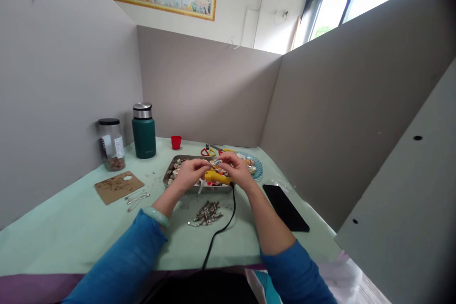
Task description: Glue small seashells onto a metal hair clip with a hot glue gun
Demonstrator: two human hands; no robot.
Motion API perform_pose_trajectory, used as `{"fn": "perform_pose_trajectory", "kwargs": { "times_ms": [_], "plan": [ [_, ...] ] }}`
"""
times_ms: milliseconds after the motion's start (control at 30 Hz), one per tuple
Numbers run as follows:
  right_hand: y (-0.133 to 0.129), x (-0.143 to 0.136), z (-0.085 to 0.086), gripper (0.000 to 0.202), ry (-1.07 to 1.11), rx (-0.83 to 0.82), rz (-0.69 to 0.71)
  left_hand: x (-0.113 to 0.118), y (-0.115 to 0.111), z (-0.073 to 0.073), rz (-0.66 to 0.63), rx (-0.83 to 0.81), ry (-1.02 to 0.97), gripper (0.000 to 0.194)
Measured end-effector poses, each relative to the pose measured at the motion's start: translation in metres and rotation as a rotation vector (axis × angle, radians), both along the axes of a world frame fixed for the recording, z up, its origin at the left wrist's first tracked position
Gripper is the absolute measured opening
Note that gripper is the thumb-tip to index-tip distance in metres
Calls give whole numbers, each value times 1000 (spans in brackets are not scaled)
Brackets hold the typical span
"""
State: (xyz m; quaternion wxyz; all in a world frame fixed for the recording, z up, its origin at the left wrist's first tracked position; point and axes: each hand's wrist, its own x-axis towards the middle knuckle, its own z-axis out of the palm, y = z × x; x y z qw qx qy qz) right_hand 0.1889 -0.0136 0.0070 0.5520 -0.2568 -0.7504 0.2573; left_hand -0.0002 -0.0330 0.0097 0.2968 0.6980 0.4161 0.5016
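Note:
My left hand [192, 172] and my right hand [235, 168] meet over a metal tray [167, 181], fingertips pinched close together. Whatever small piece is between them is too small to name. Various small decorative pieces fill the tray. A yellow hot glue gun [218, 178] lies across the tray beneath my hands, its black cord [228, 224] running down to the table's front edge. In front of the tray is a heap of small metal clips or pin backs [208, 213]. Large safety pins [137, 198] lie to the left of it.
On the left stand a clear jar [111, 145], a green bottle [144, 133] and a stained brown board [117, 187]. Behind the tray are a red cup [175, 142] and pliers [208, 151]. A blue plate [258, 166] and black phone-like slab [286, 208] lie right. Partitions surround the table.

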Motion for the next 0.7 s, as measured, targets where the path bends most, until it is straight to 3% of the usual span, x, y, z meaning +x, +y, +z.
{"fn": "perform_pose_trajectory", "kwargs": {
  "times_ms": [167,300,467,700],
  "plan": [
    [3,1,-5,25,212,-321,136,2,-7,6,-61,-100,-18,21],
    [2,1,-6,30,216,-445,178,-1,-7,6,-97,-117,-40,24],
    [-1,-1,-5,26,214,-441,222,-3,-4,4,-142,-134,-51,27],
    [-1,-3,-6,24,144,-318,181,-4,-6,5,-251,-169,-63,27]
  ]
}}
